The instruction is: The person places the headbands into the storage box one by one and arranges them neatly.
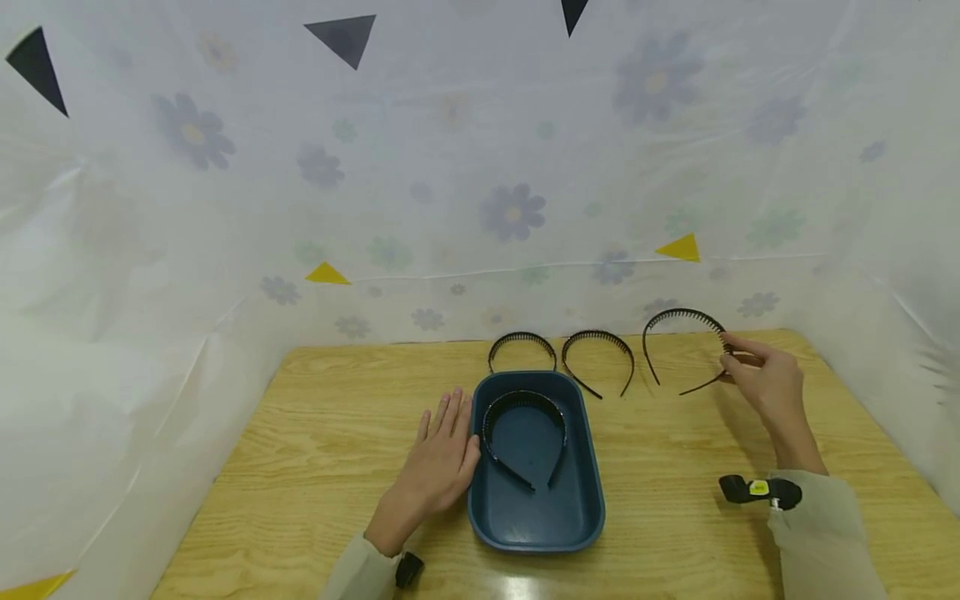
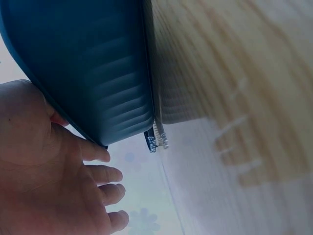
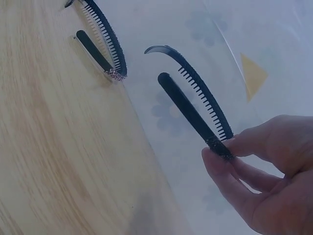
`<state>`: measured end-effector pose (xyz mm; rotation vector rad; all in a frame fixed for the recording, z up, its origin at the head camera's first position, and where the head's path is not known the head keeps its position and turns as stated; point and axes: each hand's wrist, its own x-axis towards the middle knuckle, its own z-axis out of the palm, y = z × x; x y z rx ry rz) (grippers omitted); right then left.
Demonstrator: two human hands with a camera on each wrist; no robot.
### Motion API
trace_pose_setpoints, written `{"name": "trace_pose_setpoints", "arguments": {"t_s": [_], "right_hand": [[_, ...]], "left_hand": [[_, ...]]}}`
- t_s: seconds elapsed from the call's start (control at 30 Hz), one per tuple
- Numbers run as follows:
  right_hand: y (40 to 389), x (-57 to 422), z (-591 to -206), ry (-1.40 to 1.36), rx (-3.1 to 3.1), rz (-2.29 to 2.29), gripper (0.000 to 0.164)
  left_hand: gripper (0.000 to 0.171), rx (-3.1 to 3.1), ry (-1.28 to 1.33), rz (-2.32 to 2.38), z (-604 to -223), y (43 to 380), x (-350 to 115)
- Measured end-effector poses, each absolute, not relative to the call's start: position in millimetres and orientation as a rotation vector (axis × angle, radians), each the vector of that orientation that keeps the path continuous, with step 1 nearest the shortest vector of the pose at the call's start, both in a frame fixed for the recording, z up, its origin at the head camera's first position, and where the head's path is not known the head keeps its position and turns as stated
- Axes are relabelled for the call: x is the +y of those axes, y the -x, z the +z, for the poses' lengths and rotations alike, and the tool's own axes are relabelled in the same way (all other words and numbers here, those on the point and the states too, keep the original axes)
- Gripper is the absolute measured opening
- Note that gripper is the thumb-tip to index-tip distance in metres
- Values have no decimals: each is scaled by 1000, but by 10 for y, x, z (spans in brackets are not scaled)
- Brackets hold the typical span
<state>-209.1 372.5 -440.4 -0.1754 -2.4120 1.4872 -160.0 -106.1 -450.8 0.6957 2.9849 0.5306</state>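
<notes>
My right hand [image 1: 768, 379] pinches a black toothed headband [image 1: 684, 312] by its right side, at the back right of the table. In the right wrist view, thumb and fingers grip this headband [image 3: 205, 100] near a glittery patch. With fingers straight, my left hand [image 1: 438, 458] rests along the left wall of a dark blue tray [image 1: 536, 533]. The left wrist view shows its fingers at the tray's rim. Inside the tray lies a black headband [image 1: 564, 433], possibly stacked, its ends toward me. Two more headbands, one in the middle [image 1: 632, 360] and one behind the tray [image 1: 522, 335], stand nearby.
A wood-grain table [image 1: 337, 400] bears everything. White flower-printed sheeting [image 1: 450, 167] rises behind it and on both sides, with black and yellow triangles on it. Each wrist wears a small black camera, such as the right one [image 1: 757, 490].
</notes>
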Motion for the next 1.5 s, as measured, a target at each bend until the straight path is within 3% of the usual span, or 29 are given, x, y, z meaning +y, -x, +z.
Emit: {"name": "trace_pose_setpoints", "arguments": {"t_s": [1.5], "right_hand": [[2049,3323,-4138,-36,-2487,1247,41]], "left_hand": [[60,2979,-689,519,-4492,1611,-1052]]}}
